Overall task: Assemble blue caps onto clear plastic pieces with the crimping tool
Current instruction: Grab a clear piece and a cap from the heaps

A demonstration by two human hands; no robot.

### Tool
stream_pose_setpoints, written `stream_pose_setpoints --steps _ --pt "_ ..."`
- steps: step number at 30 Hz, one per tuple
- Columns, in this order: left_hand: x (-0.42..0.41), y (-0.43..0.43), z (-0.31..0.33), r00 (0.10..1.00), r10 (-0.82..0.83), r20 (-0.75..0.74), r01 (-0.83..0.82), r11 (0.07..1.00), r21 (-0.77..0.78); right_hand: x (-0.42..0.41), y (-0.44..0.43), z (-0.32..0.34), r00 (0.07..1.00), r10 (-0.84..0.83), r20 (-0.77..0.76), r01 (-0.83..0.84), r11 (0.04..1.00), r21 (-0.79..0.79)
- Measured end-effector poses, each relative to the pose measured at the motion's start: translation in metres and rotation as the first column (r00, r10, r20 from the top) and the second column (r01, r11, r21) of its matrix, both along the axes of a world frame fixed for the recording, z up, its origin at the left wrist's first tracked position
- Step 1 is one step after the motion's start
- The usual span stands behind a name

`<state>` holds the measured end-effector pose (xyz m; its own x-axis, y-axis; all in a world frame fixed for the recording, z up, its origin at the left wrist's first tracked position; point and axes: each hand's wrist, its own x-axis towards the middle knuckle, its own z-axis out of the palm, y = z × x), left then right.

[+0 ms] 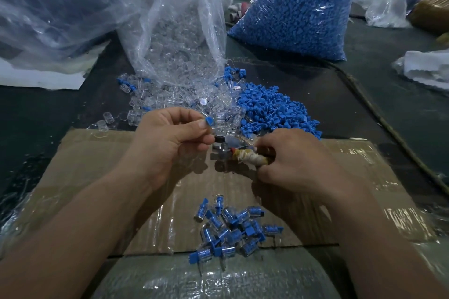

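My left hand (pixel 167 138) pinches a blue cap (pixel 209 121); my right hand (pixel 291 158) grips the crimping tool (pixel 239 154) over the cardboard (pixel 97 165).

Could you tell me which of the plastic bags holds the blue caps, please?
The upright bag at the back right, packed solid blue; the open bag beside it spills clear pieces.

Two forearms are showing uncovered from the bottom edge up to the wrists. The left forearm (pixel 80 221) and the right forearm (pixel 379 230) are both looking broad near the camera and tapering toward the wrists. The left grip (pixel 170 138) is showing a short, trimmed thumbnail (pixel 201 124). The right grip (pixel 296 160) is showing its back and knuckles, its nails lying out of sight.
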<state>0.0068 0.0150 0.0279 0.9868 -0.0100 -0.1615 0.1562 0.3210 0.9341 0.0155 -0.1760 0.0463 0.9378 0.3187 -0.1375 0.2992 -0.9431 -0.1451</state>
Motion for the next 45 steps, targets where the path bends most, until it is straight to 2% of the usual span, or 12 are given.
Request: stream_pose_setpoints --steps 6,13,16,24,38,45 --pt "0.001 -0.001 -0.004 0.999 0.025 0.022 -0.025 1.0 -0.005 0.002 0.0 -0.008 0.997 -0.02 0.078 0.021 1.0 0.0" --pt "0.002 -0.001 -0.005 0.993 0.088 0.082 -0.088 0.996 -0.008 -0.001 -0.007 0.001 0.963 -0.126 0.238 0.069 0.969 0.237" --pt "0.001 -0.003 -0.006 0.989 0.084 0.122 -0.087 0.996 0.016 -0.002 -0.003 -0.002 0.971 -0.128 0.204 0.07 0.961 0.268" --pt "-0.003 -0.007 -0.006 0.967 0.097 0.235 -0.118 0.99 0.079 -0.004 0.006 -0.008 0.982 -0.02 0.186 -0.021 0.976 0.217" --pt "-0.012 -0.014 -0.003 0.962 0.128 0.242 -0.154 0.984 0.091 -0.002 0.009 -0.012 0.987 0.052 0.154 -0.085 0.974 0.212" --pt "-0.014 -0.015 -0.001 0.965 0.146 0.219 -0.175 0.978 0.116 -0.002 0.015 -0.01 0.989 0.042 0.141 -0.08 0.959 0.274"
